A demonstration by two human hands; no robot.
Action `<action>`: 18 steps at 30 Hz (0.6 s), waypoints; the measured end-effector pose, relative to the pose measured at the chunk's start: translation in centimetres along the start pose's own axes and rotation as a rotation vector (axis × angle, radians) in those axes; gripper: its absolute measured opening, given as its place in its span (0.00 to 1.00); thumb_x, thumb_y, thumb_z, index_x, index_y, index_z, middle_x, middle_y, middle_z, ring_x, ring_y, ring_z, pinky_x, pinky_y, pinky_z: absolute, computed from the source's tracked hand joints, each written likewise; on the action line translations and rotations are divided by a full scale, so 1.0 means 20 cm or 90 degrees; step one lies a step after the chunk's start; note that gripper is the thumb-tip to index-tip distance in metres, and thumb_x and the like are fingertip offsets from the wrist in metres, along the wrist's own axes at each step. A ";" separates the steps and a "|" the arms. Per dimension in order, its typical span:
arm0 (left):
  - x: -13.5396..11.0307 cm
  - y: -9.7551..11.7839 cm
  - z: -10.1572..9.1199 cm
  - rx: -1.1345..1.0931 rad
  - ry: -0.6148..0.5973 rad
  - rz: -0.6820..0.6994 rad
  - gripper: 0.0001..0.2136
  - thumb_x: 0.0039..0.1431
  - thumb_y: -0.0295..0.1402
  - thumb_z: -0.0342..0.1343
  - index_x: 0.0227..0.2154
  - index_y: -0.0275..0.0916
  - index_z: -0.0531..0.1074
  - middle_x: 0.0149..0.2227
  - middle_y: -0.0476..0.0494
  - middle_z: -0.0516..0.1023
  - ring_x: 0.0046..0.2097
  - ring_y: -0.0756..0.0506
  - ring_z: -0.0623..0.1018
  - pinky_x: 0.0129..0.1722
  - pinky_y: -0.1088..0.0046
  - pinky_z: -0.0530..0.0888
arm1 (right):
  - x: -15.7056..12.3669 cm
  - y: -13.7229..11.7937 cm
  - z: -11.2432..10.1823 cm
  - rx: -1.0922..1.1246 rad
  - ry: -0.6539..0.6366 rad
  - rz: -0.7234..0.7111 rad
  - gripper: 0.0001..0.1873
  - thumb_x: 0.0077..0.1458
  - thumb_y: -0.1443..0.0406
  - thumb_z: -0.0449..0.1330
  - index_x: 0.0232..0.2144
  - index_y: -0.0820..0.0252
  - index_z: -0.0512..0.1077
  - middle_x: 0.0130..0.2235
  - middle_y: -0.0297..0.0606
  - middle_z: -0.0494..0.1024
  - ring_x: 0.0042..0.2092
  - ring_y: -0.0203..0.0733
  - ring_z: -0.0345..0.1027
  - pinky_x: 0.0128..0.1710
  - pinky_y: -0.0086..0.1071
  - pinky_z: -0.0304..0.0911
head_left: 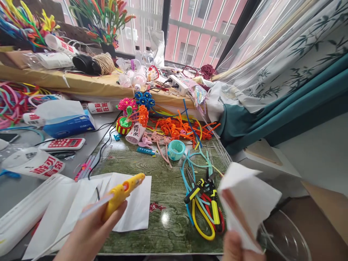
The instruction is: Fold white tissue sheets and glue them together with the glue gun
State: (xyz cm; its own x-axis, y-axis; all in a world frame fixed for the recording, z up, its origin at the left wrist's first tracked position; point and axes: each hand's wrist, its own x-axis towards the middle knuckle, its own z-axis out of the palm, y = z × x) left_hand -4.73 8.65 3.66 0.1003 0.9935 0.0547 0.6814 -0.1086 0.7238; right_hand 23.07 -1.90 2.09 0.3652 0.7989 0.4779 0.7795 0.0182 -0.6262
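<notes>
A yellow hot glue gun point(119, 195) with a clear glue stick in its rear is gripped by my left hand point(88, 228), its nozzle pointing up and right. White paper sheets point(138, 210) lie on the table beneath it. At the lower right, my right hand point(236, 244) pinches a folded piece of white paper point(252, 195), slightly blurred, with a brownish strip along its fold. Just left of that paper are yellow-and-black pliers point(214, 206) and scissors with a yellow handle loop point(202, 224), among blue pipe cleaners point(187, 181).
A turquoise tape roll point(176, 149) sits mid-table before orange pipe-cleaner pieces point(174, 127). Pipe-cleaner flowers point(143, 116) and a paper cup point(136, 133) stand behind. A blue tissue box point(67, 121) is at left. A black cord point(99, 156) runs across the left side.
</notes>
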 end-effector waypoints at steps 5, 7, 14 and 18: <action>0.00 -0.06 0.11 -0.014 -0.090 -0.040 0.21 0.54 0.52 0.49 0.14 0.44 0.62 0.12 0.55 0.59 0.15 0.51 0.61 0.14 0.75 0.58 | 0.04 -0.01 0.31 0.115 -0.177 -0.179 0.25 0.72 0.57 0.41 0.66 0.53 0.60 0.66 0.39 0.64 0.67 0.49 0.58 0.61 0.44 0.65; 0.00 -0.07 0.13 -0.025 -0.108 -0.052 0.19 0.55 0.52 0.48 0.18 0.44 0.67 0.11 0.55 0.61 0.15 0.50 0.63 0.14 0.75 0.59 | 0.00 -0.01 0.40 0.117 -0.204 -0.159 0.25 0.72 0.58 0.40 0.66 0.53 0.60 0.66 0.39 0.64 0.67 0.48 0.57 0.61 0.43 0.64; 0.02 -0.09 0.16 -0.043 -0.079 -0.046 0.18 0.56 0.49 0.48 0.17 0.45 0.62 0.11 0.55 0.62 0.14 0.50 0.62 0.14 0.74 0.58 | -0.07 0.00 0.48 0.094 -0.244 -0.169 0.24 0.72 0.59 0.42 0.66 0.51 0.60 0.65 0.38 0.66 0.66 0.47 0.58 0.62 0.44 0.64; 0.03 -0.09 0.19 -0.052 -0.071 -0.038 0.18 0.56 0.48 0.48 0.16 0.46 0.60 0.11 0.55 0.61 0.15 0.50 0.62 0.15 0.74 0.59 | -0.09 0.01 0.49 0.082 -0.257 -0.157 0.24 0.71 0.61 0.43 0.67 0.54 0.59 0.66 0.38 0.65 0.66 0.44 0.59 0.61 0.40 0.65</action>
State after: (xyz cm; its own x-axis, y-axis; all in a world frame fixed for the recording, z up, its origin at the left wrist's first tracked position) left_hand -3.18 9.32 -0.15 0.1440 0.9876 -0.0633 0.6281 -0.0418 0.7770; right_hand 17.52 2.54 -4.99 -0.0683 0.9302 0.3605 0.7392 0.2899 -0.6079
